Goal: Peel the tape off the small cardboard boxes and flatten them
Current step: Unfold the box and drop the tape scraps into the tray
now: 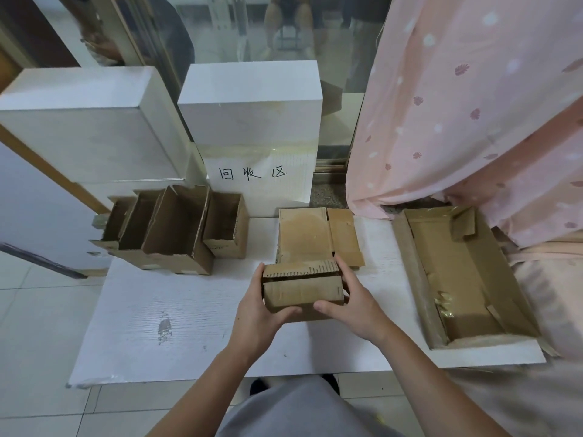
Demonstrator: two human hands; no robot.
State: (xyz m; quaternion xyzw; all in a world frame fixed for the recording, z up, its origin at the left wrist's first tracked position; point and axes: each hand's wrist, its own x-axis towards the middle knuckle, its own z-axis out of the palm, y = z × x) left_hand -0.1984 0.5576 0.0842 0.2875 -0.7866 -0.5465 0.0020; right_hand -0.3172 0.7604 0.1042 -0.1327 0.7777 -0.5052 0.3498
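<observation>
White sheet (189, 310): spread over a tiled floor (41, 402), filling the frame's centre.
Backdrop: white blocks (249, 102) at upper centre and upper left, one labelled in handwriting; pink curtain (473, 105) at upper right.
Open boxes (176, 231): clustered at centre left, interiors seen bare.
Flattened box (315, 238): laid at centre, just behind the hands.
Cardboard tray (467, 279): at right, scraps of clear tape seen inside.
Small cardboard box (303, 291): gripped at both ends, lower centre.
Left hand (262, 307): fingers curled round its left end.
Right hand (353, 301): wrapped round its right end.
</observation>
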